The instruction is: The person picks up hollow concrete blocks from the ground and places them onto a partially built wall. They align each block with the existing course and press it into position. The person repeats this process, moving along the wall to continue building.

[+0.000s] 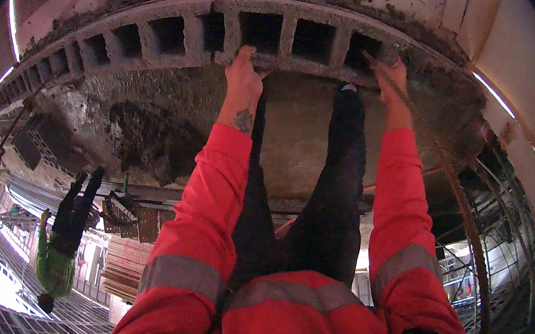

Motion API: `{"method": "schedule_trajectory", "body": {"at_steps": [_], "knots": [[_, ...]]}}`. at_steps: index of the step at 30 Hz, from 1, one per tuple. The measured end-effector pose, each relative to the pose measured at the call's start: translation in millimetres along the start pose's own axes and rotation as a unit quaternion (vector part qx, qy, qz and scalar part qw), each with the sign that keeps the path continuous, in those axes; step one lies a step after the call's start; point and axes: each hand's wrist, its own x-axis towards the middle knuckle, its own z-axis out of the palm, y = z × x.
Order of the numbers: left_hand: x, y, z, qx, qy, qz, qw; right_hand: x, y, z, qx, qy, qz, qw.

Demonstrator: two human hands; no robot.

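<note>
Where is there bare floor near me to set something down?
The barest floor lies between your legs, bordered ahead by the block row your left hand and right hand are on. It's crowded left, by the dark heap, and right, where a rusty rod runs close beside your right arm.

Blocks (232, 31) look rough, matt concrete; the sleeves (395, 184), cloth; the bar (464, 209), rusty metal.

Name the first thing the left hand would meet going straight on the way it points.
The left hand would likely meet the row of hollow blocks first; its fingers seem to touch them, though depth is unclear.
</note>
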Motion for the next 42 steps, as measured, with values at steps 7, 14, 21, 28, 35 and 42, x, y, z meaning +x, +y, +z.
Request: {"method": "schedule_trajectory", "body": {"at_steps": [7, 14, 21, 28, 35, 42], "knots": [[-14, 5, 14, 0.024, 0.046, 0.015, 0.999, -21, -43, 7, 0.100, 0.010, 0.055, 0.993], [-22, 3, 9, 0.102, -0.009, 0.089, 0.991, -19, -35, 3, 0.053, -0.002, 0.035, 0.998], [-17, 5, 9, 0.172, -0.025, 0.110, 0.979, -18, -36, 4, -0.104, -0.019, -0.014, 0.994], [-18, 7, 8, 0.141, -0.034, 0.083, 0.986, 3, 9, 6, -0.070, -0.017, -0.079, 0.994], [0, 10, -3, 0.132, -0.002, 0.026, 0.991, -3, 8, 12, -0.055, 0.006, -0.041, 0.998], [-16, 16, 23, 0.082, 0.038, -0.002, 0.996, -21, -50, 2, -0.189, -0.018, 0.081, 0.978]]}}
